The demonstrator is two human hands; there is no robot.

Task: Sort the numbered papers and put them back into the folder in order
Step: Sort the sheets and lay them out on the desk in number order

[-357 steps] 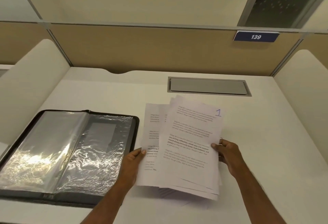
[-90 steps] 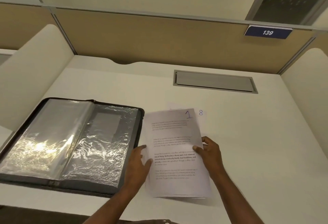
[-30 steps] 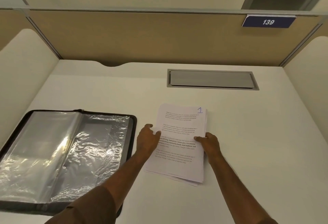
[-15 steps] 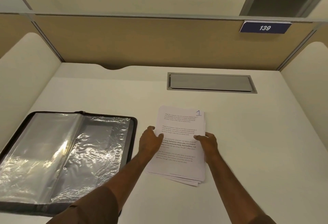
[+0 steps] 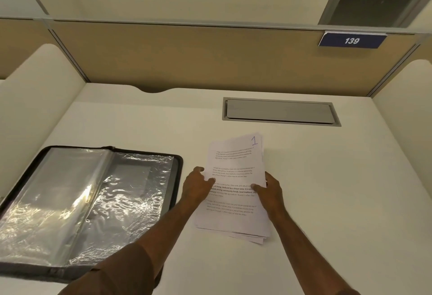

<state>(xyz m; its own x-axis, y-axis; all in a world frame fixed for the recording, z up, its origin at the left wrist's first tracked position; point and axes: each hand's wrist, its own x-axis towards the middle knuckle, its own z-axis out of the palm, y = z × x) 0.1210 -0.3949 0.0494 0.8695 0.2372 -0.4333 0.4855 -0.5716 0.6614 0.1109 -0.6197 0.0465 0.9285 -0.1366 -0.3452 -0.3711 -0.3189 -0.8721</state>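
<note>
A stack of white printed papers [image 5: 233, 161] sits in the middle of the desk, its far end lifted a little; the top sheet carries a blue handwritten "1" at its upper right corner. My left hand [image 5: 197, 186] grips the stack's left edge and my right hand [image 5: 268, 192] grips its right edge, thumbs on top. Lower sheets stick out slightly at the near edge. The black folder [image 5: 178, 161] lies open to the left, its shiny clear plastic sleeves facing up with no paper visible in them.
A grey cable hatch [image 5: 280, 111] is set into the desk behind the papers. Tan partition walls close the cubicle at the back and both sides, with a blue "139" sign [image 5: 351, 40] at the upper right. Bare white desk [image 5: 339, 189] lies right of the papers.
The fanned sheets have been squared into one stack with sheet 1 on top. In the last half second the far end of the stack has risen slightly between both hands.
</note>
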